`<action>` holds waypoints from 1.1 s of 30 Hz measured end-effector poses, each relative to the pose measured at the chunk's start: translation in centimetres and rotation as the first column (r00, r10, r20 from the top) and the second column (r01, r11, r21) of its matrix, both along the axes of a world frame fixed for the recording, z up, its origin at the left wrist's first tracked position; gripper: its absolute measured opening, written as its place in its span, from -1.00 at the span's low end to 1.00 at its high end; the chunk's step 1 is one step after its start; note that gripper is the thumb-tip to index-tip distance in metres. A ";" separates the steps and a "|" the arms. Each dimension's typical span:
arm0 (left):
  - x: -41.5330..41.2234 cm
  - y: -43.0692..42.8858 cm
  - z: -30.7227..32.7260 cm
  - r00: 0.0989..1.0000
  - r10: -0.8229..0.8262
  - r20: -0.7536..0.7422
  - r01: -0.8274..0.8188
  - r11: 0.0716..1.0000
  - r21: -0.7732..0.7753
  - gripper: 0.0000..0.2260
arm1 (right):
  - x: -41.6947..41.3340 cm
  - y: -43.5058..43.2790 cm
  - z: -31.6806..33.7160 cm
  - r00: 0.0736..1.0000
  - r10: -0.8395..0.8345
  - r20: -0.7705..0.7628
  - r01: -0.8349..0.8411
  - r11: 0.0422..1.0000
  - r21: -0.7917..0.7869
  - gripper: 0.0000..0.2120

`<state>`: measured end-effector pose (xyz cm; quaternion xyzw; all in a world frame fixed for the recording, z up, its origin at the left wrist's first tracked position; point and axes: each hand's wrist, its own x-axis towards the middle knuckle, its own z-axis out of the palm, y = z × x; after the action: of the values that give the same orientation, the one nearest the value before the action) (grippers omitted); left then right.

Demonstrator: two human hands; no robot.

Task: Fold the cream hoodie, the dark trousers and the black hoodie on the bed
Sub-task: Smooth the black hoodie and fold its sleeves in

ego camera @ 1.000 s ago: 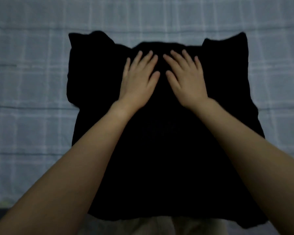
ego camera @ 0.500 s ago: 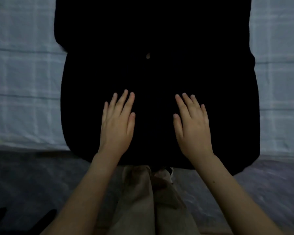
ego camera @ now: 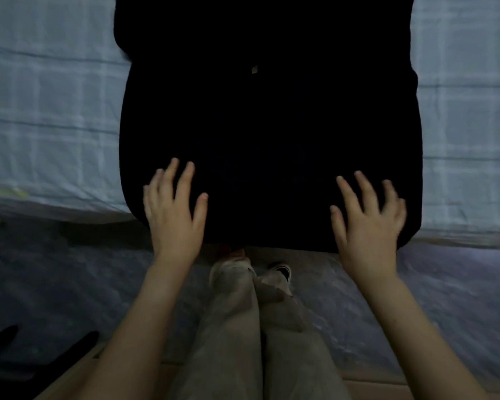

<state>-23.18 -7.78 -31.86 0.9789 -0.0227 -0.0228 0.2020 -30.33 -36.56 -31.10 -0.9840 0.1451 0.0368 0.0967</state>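
We see the black hoodie (ego camera: 269, 125) lying flat mid-frame on the bed (ego camera: 55, 111). Its long axis runs top to bottom and its rounded lower edge sits at the bed's edge. The left hand (ego camera: 175, 217) and right hand (ego camera: 368, 226) are palm down over its lower corners, fingers straight and spread, slightly blurred. The hoodie's cloth is matte, the bed's cover a pale blue check. Beige trousers (ego camera: 243, 327) show below.

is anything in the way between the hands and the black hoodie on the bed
Nothing visible does. The left hand and the right hand are both over the near edge of the black hoodie, fingers spread, with no other thing between. The hoodie lies on the bed. Blur hides whether the palms press on it.
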 end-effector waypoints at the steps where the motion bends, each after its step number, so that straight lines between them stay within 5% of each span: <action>1: 0.5 0.4 -0.1 0.999 0.047 -0.023 -0.046 0.998 0.049 -0.52 | 0.0 -0.7 0.1 0.999 -0.040 -0.034 0.039 0.999 -0.031 -0.52; 5: 1.2 0.1 -0.8 0.976 0.093 -0.195 -0.056 0.981 0.188 -0.47 | 0.4 -2.1 -0.3 0.989 -0.008 -0.147 0.004 1.000 -0.025 -0.53; 11: 1.0 2.8 -0.5 0.993 0.028 -0.113 -0.025 0.999 0.031 -0.58 | 0.3 -4.4 -1.1 0.997 -0.037 -0.072 0.036 0.999 -0.018 -0.50; 14: 0.9 2.7 0.8 0.967 0.202 -0.153 -0.201 0.979 0.022 -0.43 | 0.0 -3.6 -0.5 0.972 -0.174 -0.161 0.165 0.984 -0.062 -0.52; 17: 1.4 2.0 2.1 0.847 0.404 -0.344 -0.448 0.893 -0.053 -0.27 | -0.2 -2.9 -0.4 0.930 -0.275 -0.245 0.287 0.958 0.011 -0.52; 23: 1.6 3.8 2.5 0.819 0.438 -0.372 -0.539 0.809 -0.234 -0.26 | -0.1 -4.3 0.5 0.972 -0.202 -0.124 0.222 0.958 0.182 -0.51; 26: 1.3 5.5 2.5 0.821 0.409 -0.397 -0.553 0.740 -0.382 -0.31 | -1.0 -5.4 1.1 0.968 -0.230 -0.099 0.251 0.905 0.344 -0.45; 33: 0.3 8.0 3.7 0.866 0.125 -0.484 -0.385 0.784 -0.487 -0.25 | -2.4 -6.4 2.3 0.939 -0.191 -0.288 0.333 0.722 0.607 -0.37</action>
<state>-22.86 0.22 -28.19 0.8376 0.1523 -0.1997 0.4851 -32.69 -42.94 -28.76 -0.8498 0.2707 0.1714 0.4186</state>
